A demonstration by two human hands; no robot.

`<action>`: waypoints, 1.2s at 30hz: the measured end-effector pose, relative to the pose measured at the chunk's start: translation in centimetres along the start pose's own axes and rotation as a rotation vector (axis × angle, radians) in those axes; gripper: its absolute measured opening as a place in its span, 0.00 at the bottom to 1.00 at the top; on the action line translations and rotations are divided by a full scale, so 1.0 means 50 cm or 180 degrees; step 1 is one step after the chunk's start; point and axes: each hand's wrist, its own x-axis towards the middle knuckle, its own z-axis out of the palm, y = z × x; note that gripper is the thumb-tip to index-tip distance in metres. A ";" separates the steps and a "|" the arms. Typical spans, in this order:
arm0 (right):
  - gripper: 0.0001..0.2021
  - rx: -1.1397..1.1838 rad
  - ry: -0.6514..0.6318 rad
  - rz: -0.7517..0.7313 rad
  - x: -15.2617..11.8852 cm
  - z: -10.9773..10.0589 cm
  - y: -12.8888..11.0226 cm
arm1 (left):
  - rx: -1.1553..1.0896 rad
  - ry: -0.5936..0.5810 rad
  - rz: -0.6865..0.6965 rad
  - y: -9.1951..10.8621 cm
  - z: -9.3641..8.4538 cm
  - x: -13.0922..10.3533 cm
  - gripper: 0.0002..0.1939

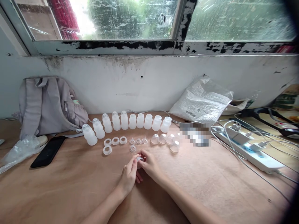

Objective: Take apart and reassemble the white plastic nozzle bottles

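My left hand [128, 173] and my right hand [149, 161] meet over the near middle of the table. Both are closed around a small whitish bottle ring [139, 158], largely covered by the fingers; whether a teat sits in it is hidden. Just beyond lie several clear silicone teats [138, 141], one nearer than the others. White bottle rings [115, 141] are to their left, and clear dome caps [163, 139] to their right. Behind them, frosted baby bottles stand in an arc: capped bottles [107, 123] on the left, open-topped bottles [148, 121] on the right.
A grey backpack [46, 105] leans at the left wall, with a black phone [48, 151] and a clear plastic bag [20, 152] before it. At right are a white plastic parcel bag [203, 99], a power strip [252, 151] with loose cables, and black-framed glasses [268, 116].
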 end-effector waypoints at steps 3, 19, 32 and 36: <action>0.07 -0.0091 0.0019 0.0002 0.003 0.001 0.002 | 0.0007 -0.0004 0.0019 -0.002 0.000 0.001 0.22; 0.14 0.0414 -0.0111 -0.0023 -0.004 0.005 -0.024 | -0.0938 0.0038 -0.0579 0.001 -0.048 0.045 0.27; 0.12 -0.0461 0.0816 -0.0687 0.094 -0.009 -0.017 | -0.0703 0.0496 -0.0055 0.006 -0.073 0.059 0.17; 0.18 -0.1079 0.0951 -0.0653 0.207 -0.020 -0.041 | -0.0798 0.0635 -0.0076 0.009 -0.080 0.065 0.16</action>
